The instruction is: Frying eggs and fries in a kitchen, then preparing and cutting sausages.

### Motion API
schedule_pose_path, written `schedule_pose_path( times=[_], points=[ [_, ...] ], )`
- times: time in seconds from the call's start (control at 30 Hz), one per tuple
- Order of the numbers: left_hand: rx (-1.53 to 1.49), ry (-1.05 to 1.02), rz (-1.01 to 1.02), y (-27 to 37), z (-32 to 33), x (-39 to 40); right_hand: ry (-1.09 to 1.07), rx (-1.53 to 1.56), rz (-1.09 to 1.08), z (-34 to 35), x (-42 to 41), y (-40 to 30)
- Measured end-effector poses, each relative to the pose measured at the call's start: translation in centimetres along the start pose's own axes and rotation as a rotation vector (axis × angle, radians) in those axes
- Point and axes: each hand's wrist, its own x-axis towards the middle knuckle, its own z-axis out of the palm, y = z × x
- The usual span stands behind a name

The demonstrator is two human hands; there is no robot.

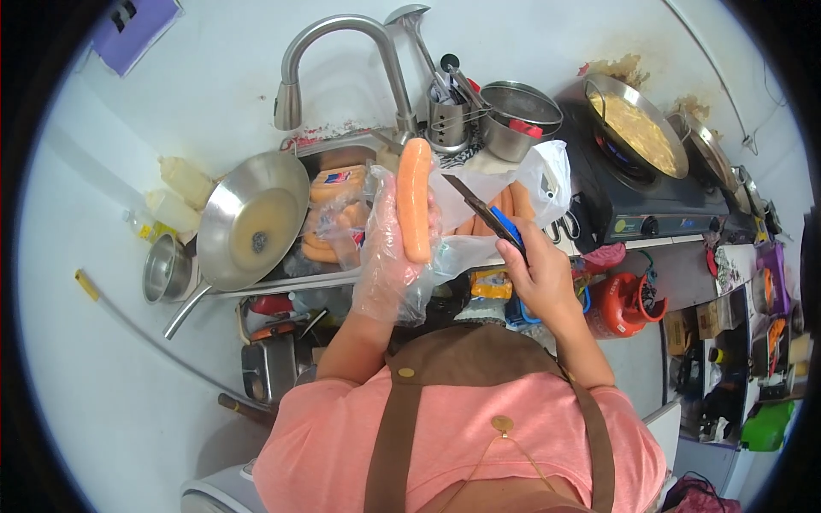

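Observation:
A pale orange sausage (415,205) lies along the palm of my left hand (388,250), which wears a clear plastic glove. My right hand (542,269) is bare and grips a blue and black utility knife (507,224). Its dark blade points up and left, apart from the sausage. Behind and between my hands, a white plastic bag (548,176) spreads open with several sausages (513,202) in it. To the left of my gloved hand, packs of sausages (337,186) in clear wrap rest in the steel sink (340,157).
A wok (211,237) with cloudy liquid and a scrubber sits over the sink's left side, under a tall faucet (346,25). A utensil holder (446,125) and a pot (513,144) stand behind. At right, a gas stove (641,205) carries a pan of yellowish liquid (641,134). An orange gas cylinder (619,304) stands below.

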Motion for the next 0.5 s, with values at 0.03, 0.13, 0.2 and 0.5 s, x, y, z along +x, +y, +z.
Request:
schedule_pose_path(
  times=[0.03,0.13,0.2,0.5],
  points=[
    [0.045,0.035,0.006,-0.1,-0.2,0.2,0.015,0.006,-0.025,-0.2,0.2,-0.6],
    [0.137,0.082,0.016,-0.8,-0.7,0.4,0.058,-0.026,-0.107,0.5,0.9,-1.1],
    [0.185,0.091,0.023,-1.2,-0.5,0.3,0.081,-0.121,-0.189,0.8,1.2,-1.2],
    [0.163,0.156,0.059,-0.6,0.7,-0.9,0.080,-0.123,-0.221,1.0,0.4,-0.8]
  ],
)
